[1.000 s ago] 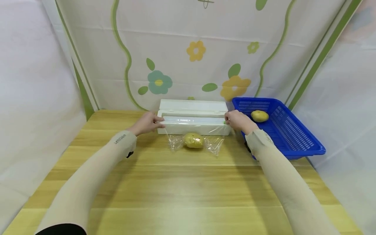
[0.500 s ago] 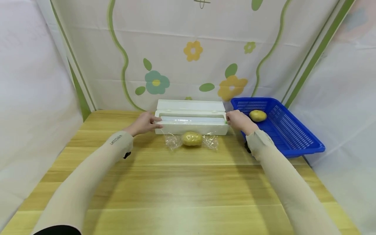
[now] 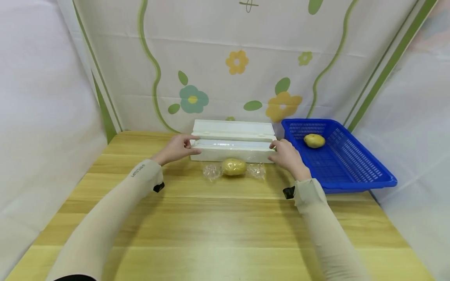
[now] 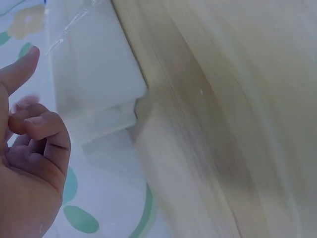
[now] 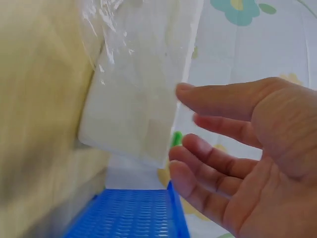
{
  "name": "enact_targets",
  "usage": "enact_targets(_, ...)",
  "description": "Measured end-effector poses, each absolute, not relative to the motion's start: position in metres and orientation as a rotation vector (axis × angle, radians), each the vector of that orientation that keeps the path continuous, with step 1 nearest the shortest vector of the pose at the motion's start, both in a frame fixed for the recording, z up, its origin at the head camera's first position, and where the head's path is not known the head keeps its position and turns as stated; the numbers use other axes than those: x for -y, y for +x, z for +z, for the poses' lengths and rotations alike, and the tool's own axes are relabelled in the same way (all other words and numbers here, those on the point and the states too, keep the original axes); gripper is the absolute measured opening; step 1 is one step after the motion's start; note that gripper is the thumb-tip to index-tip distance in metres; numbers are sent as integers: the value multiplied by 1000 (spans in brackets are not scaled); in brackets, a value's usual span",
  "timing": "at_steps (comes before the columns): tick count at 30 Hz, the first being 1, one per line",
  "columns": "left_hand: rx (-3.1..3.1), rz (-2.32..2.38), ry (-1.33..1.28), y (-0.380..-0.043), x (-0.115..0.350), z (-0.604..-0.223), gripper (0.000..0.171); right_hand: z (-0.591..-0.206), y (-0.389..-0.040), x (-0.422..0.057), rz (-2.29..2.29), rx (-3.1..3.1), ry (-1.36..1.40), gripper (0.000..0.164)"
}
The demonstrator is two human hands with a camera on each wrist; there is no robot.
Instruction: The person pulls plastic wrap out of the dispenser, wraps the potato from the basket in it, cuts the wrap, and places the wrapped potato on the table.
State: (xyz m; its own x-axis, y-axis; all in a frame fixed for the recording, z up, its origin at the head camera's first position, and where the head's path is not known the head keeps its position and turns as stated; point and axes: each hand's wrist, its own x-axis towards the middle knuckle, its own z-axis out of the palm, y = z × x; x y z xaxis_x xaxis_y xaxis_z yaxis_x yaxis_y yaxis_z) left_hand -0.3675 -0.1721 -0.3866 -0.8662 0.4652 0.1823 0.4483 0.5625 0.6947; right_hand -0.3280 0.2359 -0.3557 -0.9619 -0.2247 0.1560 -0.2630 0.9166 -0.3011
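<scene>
A white cling film dispenser stands at the back of the table, its lid raised. Plastic film hangs over its front, down to a potato wrapped in film, with crumpled film on both sides. At the dispenser's left end is my left hand, thumb and index finger apart; the left wrist view shows its other fingers loosely curled, holding nothing. My right hand is at the right end, fingers relaxed and spread. Close to them in the right wrist view is a small green knob.
A blue perforated basket stands at the right of the wooden table, holding one potato. Behind the dispenser hangs a flower-patterned cloth. White cloth sides flank the table.
My right hand has let go of the green knob at the dispenser's right end and moved slightly down toward the front. My left thumb and index finger have spread apart at the left end.
</scene>
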Motion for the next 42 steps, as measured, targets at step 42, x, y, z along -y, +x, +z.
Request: enact_targets(42,-1893,2025,145,-327,144,-392,40,-386,-297,-215,1073,2631,31,10)
